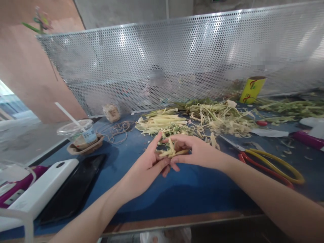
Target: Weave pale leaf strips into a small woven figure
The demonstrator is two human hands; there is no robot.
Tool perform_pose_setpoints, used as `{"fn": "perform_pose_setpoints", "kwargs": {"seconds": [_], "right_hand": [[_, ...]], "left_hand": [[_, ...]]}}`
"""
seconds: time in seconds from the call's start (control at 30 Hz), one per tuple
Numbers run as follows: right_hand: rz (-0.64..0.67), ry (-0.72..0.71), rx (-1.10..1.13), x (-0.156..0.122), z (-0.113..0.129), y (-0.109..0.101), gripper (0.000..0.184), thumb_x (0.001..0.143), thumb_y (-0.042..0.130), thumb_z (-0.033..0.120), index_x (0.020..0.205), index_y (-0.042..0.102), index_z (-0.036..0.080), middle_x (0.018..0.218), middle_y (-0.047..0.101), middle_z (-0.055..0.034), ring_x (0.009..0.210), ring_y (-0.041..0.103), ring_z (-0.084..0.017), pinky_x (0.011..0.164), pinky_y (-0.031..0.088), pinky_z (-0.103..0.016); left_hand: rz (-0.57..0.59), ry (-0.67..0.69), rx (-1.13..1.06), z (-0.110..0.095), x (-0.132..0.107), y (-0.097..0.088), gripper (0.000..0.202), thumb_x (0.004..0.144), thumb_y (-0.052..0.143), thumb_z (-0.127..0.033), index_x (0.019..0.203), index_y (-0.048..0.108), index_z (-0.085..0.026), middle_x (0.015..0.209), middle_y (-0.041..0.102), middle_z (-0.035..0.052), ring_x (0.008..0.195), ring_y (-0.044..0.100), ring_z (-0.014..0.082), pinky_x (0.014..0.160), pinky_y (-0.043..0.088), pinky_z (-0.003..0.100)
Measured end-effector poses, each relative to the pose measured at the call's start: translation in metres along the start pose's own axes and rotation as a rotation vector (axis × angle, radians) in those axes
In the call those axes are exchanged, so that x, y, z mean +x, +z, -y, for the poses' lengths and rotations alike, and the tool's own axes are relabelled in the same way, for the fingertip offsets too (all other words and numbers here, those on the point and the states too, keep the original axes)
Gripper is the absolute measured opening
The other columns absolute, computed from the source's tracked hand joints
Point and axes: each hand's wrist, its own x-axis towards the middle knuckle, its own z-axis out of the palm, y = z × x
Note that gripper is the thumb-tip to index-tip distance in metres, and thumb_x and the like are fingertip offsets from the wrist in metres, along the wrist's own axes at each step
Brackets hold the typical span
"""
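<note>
Above the blue table (121,184), my left hand (144,168) and my right hand (199,152) meet with their fingertips close together. Between them is a small bundle of pale yellow plant strips (172,150), pinched by the fingers of both. Its lower part is partly hidden by my fingers. Just beyond lie a pile of cut pale stalks (162,123) and a cluster of small greenish buds (177,128). A larger heap of peeled, curling plant shreds (220,116) spreads behind my right hand. Scissors (268,162) with red and yellow handles lie right of it.
A perforated metal screen (177,57) borders the table's back. At left are a lidded cup (82,135) in a cardboard holder, loose string (118,130), a black tablet-like slab (73,189) and a white bar-shaped object (48,185). A yellow tube (252,90) stands back right.
</note>
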Motion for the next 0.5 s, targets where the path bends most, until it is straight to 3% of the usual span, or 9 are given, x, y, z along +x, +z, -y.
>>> {"fn": "perform_pose_setpoints", "kwargs": {"seconds": [0.17, 0.27, 0.37, 0.5], "right_hand": [[0.058, 0.022, 0.238, 0.004, -0.004, 0.005, 0.023, 0.072, 0.063, 0.032, 0.089, 0.057, 0.016, 0.059, 0.056, 0.0023, 0.058, 0.053, -0.010, 0.057, 0.042, -0.023], [-0.068, 0.042, 0.249, 0.005, -0.004, 0.012, 0.019, 0.071, 0.064, 0.031, 0.078, 0.054, 0.016, 0.055, 0.054, 0.0038, 0.050, 0.048, -0.007, 0.049, 0.039, -0.019], [-0.209, 0.086, 0.277, 0.005, -0.005, 0.019, 0.018, 0.073, 0.061, 0.031, 0.078, 0.053, 0.016, 0.051, 0.048, 0.0068, 0.041, 0.041, -0.004, 0.039, 0.034, -0.016], [-0.256, 0.156, 0.329, 0.005, -0.007, 0.021, 0.016, 0.075, 0.058, 0.031, 0.074, 0.053, 0.016, 0.044, 0.041, 0.0095, 0.033, 0.032, -0.002, 0.033, 0.028, -0.014]], "left_hand": [[-0.034, -0.056, 0.002, -0.005, 0.000, -0.001, 0.089, 0.082, 0.053, -0.021, 0.136, -0.018, -0.024, 0.068, 0.068, 0.0023, 0.042, 0.046, 0.0061, 0.045, 0.036, 0.019], [-0.091, -0.041, 0.019, -0.006, 0.001, 0.001, 0.088, 0.081, 0.055, -0.020, 0.137, -0.013, -0.021, 0.058, 0.065, -0.0014, 0.039, 0.047, 0.0062, 0.041, 0.033, 0.017], [-0.105, -0.023, 0.020, -0.001, 0.002, 0.008, 0.083, 0.081, 0.053, -0.019, 0.138, -0.007, -0.018, 0.051, 0.061, -0.0047, 0.039, 0.048, 0.0069, 0.040, 0.033, 0.016], [-0.061, -0.089, 0.012, 0.005, 0.001, 0.019, 0.082, 0.081, 0.050, -0.021, 0.138, -0.007, -0.019, 0.066, 0.067, 0.0006, 0.044, 0.057, 0.0112, 0.040, 0.038, 0.019]]}}
